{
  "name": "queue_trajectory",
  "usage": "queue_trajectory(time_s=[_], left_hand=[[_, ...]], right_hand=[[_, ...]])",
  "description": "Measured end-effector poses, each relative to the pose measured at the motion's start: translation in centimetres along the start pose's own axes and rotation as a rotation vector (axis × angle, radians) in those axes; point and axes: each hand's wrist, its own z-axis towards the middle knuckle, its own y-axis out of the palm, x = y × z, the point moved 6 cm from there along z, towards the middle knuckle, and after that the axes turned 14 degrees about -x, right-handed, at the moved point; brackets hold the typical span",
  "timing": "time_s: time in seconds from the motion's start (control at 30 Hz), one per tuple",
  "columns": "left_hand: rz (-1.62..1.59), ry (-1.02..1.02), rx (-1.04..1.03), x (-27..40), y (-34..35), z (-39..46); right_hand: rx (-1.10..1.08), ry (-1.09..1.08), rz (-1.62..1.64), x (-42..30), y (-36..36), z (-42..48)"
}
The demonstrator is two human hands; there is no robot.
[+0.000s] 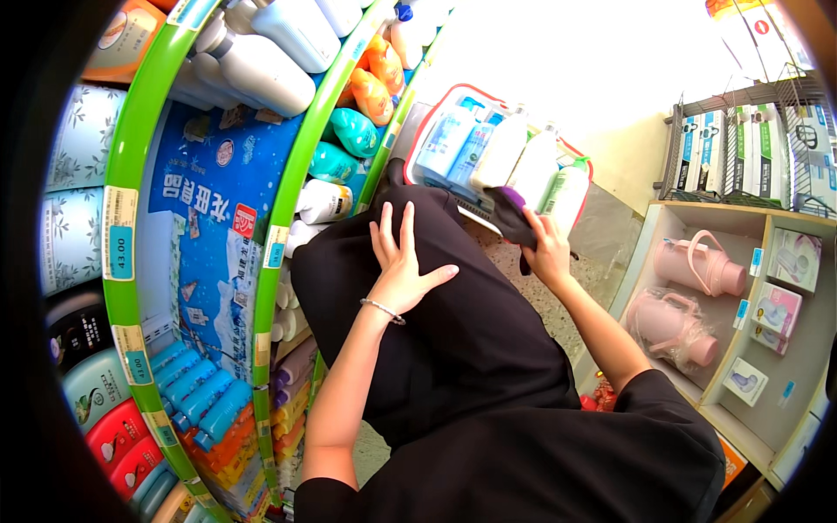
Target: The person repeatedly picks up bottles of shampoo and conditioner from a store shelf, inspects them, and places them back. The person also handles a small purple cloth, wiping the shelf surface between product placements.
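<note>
My left hand (400, 278) is spread with its fingers apart over my black-clothed thigh and holds nothing. A beaded bracelet circles that wrist. My right hand (548, 252) grips a dark item with a purple part (511, 212); whether it is a cloth or something firmer I cannot tell. Just beyond it stands a pale basket with a red rim (410, 151). Inside are blue pump bottles (451, 140), cream-white pump bottles (503, 151) and a pale green bottle (567, 189). The dark item covers part of the basket's near side.
Green-edged shelves (288, 196) on the left carry white pump bottles (265, 72), teal bottles (353, 134), orange bottles (373, 95) and blue bottles (206, 399). At right, a wooden cabinet (713, 212) holds pink flasks (696, 265) and small boxes, beneath a wire rack (713, 189) of packages.
</note>
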Motion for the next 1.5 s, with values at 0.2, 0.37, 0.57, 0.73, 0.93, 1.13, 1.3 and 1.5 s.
queue_trajectory(time_s=[0.2,0.37,0.57,0.73,0.93,1.13,1.3,1.5], left_hand=[[-0.009,-0.065,-0.064,-0.3,-0.3,0.7],[-0.046,-0.114,-0.066,-1.1,-0.3,1.5],[-0.046,-0.118,-0.126,0.2,-0.6,3.4],[-0.052,-0.141,-0.141,-0.6,-0.7,3.2],[-0.095,-0.102,-0.139,-0.2,-1.5,3.3],[-0.098,-0.147,-0.174,-0.2,-1.2,3.7],[-0.103,-0.159,-0.206,0.0,-1.2,3.9],[-0.052,-0.134,-0.193,0.1,-1.1,4.5]], right_hand=[[-0.426,0.567,-0.112,10.1,10.5,-3.7],[-0.198,0.394,0.003,7.6,7.1,1.6],[0.176,0.739,0.277,15.4,5.8,9.5],[0.142,1.124,0.608,19.4,8.9,12.6],[0.029,1.123,0.909,28.7,14.7,15.7],[-0.412,1.013,1.465,30.7,17.0,19.3],[-0.370,1.086,1.301,26.6,12.9,18.9],[-0.260,1.058,1.343,24.9,7.5,16.5]])
